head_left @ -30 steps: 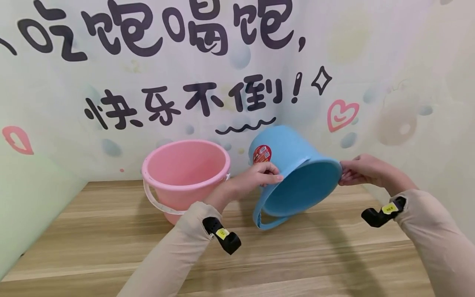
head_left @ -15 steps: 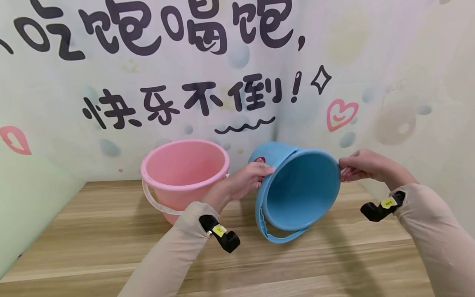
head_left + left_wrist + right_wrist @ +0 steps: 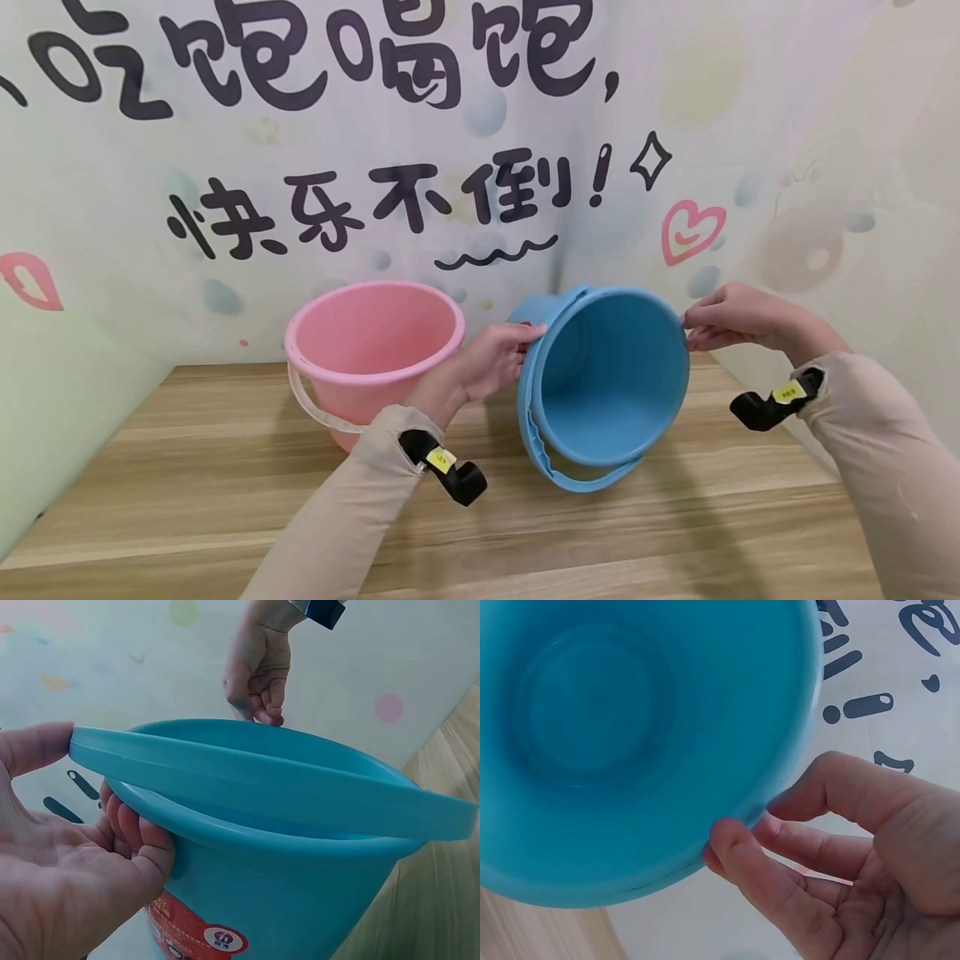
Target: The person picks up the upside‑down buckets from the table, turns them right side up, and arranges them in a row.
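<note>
A blue plastic bucket [image 3: 611,379] is tipped over, its mouth turned toward me and its base toward the wall. My left hand [image 3: 491,360] holds it at the left of the rim. In the left wrist view the thumb presses the end of the bucket's handle [image 3: 277,784], and the curled fingers [image 3: 154,847] lie under the rim. At the right side, my right hand [image 3: 735,317] pinches the rim between thumb and fingertips. The handle hangs below the mouth in the head view. Just left stands an upright pink bucket [image 3: 375,333], partly hidden by my left forearm.
Both buckets are over a wood-grain table [image 3: 225,500]. Close behind is a pale wall cloth [image 3: 480,192] with dark lettering and a pink heart. A light green panel [image 3: 60,400] borders the left side.
The blue bucket has turned from mouth-down-and-right to facing me, and its red label has mostly swung out of sight. Both hands moved slightly with it. The pink bucket stays put.
</note>
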A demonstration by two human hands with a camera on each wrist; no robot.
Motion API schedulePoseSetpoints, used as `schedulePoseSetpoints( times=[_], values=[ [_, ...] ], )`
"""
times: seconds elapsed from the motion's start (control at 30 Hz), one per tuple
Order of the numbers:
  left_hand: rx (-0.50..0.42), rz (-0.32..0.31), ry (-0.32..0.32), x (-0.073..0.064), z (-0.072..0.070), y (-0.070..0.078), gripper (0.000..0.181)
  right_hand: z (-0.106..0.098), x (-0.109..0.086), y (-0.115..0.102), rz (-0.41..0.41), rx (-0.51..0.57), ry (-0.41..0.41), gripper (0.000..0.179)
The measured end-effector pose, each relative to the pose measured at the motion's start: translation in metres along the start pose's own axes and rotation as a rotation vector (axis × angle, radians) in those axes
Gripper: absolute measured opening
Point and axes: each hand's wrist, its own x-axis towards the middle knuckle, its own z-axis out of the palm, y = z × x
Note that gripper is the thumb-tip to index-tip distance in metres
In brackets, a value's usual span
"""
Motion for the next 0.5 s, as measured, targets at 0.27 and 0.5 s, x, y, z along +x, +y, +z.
schedulePoseSetpoints(
  times=[0.27,0.5],
  values=[
    [-0.092,-0.018,0.022,0.002,0.000,-0.001,0.043,-0.002,0.003,-0.005,-0.011,-0.045,0.009,0.041],
    [-0.203,0.008,0.066,0.008,0.001,0.000,0.023,-0.001,0.009,-0.013,-0.043,-0.078,0.088,0.044]
  ],
)
